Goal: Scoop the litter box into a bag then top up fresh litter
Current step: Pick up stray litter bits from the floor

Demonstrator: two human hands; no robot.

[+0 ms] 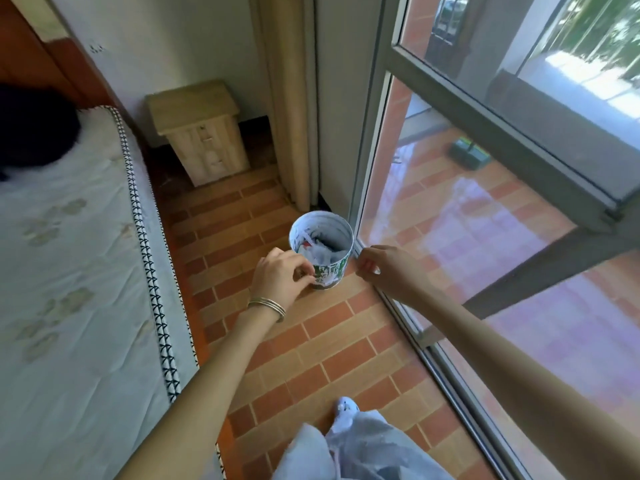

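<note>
A small round bucket [327,268] with white and green paint-smeared sides stands on the brick-pattern floor by the glass door. Crumpled white plastic and scraps of paper lie inside it. My left hand [282,275], bangles on its wrist, is at the bucket's left side with curled fingers against the wall; whether it grips anything I cannot tell. My right hand [375,266] hovers just right of the bucket, fingers loosely curled, holding nothing visible. No litter box, scoop or litter is in view.
A bed [69,271] with a white quilt runs along the left. A small wooden bedside cabinet [201,133] stands in the far corner beside a beige curtain [291,98]. The sliding glass door and its track [415,323] run along the right. My foot [343,410] is below.
</note>
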